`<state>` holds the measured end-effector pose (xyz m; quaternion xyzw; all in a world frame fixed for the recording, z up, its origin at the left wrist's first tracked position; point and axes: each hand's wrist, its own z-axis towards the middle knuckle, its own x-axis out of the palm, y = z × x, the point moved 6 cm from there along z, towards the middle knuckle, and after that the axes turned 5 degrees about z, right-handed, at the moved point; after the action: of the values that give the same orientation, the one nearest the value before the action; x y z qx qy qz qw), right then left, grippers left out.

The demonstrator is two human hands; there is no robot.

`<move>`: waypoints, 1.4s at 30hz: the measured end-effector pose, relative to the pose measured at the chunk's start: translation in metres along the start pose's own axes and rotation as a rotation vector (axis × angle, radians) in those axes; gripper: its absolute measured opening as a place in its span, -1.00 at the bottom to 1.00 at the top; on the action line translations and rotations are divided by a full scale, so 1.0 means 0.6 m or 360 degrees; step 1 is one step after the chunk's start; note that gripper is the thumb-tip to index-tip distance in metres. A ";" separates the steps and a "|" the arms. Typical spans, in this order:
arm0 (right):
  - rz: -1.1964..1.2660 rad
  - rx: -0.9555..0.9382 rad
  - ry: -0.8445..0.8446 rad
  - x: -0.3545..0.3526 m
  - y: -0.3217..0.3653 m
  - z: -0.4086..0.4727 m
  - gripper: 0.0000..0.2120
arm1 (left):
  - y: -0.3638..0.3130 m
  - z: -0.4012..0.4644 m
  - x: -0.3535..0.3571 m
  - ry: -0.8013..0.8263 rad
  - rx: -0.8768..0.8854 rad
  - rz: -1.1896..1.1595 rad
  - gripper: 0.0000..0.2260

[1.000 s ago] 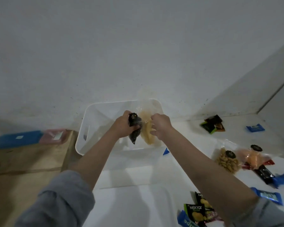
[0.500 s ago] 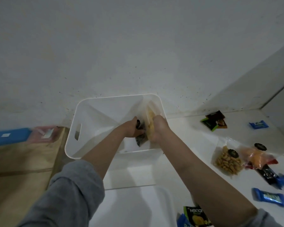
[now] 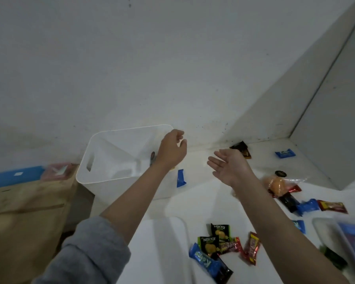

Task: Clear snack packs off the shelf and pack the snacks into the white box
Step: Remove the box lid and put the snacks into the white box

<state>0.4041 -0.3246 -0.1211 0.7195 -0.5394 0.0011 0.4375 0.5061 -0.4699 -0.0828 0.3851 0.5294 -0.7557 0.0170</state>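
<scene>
Both hands were empty: left hand [image 3: 170, 152] loosely curled over the white box [image 3: 111, 160], right hand [image 3: 230, 169] spread wide. A careless reach toward the lower-right packs [image 3: 213, 242] could sweep some off the shelf [image 3: 203, 197].

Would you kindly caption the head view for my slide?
Both hands, left and right, open and empty beside the white box; snack packs remain.

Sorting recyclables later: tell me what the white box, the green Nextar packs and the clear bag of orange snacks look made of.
White box: apparently matte plastic, with moulded rounded rim and cut-out handle.
Green Nextar packs: probably glossy printed plastic film, creased and shiny.
Clear bag of orange snacks: thin transparent plastic, contents visible, crinkled with glints.
</scene>
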 end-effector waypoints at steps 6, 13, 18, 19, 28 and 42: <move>-0.0113 -0.0155 -0.0530 -0.207 0.046 -0.003 -0.71 | -0.082 -0.049 0.168 0.0182 0.0057 -0.0029 -0.76; -0.0415 -0.0005 -0.0820 -0.367 0.022 0.031 -0.81 | -0.107 -0.061 0.376 0.0501 -0.0115 0.0103 -0.73; -0.0776 -0.0019 -0.0646 -0.387 -0.003 0.095 -0.56 | -0.147 -0.023 0.498 0.0699 -0.0121 0.0229 -0.62; -0.0845 -0.0007 -0.0625 -0.388 -0.004 0.104 -0.54 | -0.152 -0.012 0.521 0.0745 -0.0110 0.0280 -0.59; -0.0796 0.0045 -0.0537 -0.422 -0.028 0.170 -0.90 | -0.138 0.055 0.703 0.1541 -0.0083 0.0962 -0.10; -0.0396 0.0011 -0.0546 -0.449 -0.024 0.131 -0.80 | -0.136 0.104 0.607 0.0853 -0.0246 0.0079 -0.40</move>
<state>0.2655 -0.1648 -0.3064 0.7717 -0.5128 -0.1736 0.3337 0.1797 -0.3455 -0.2280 0.5817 0.5614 -0.5837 -0.0758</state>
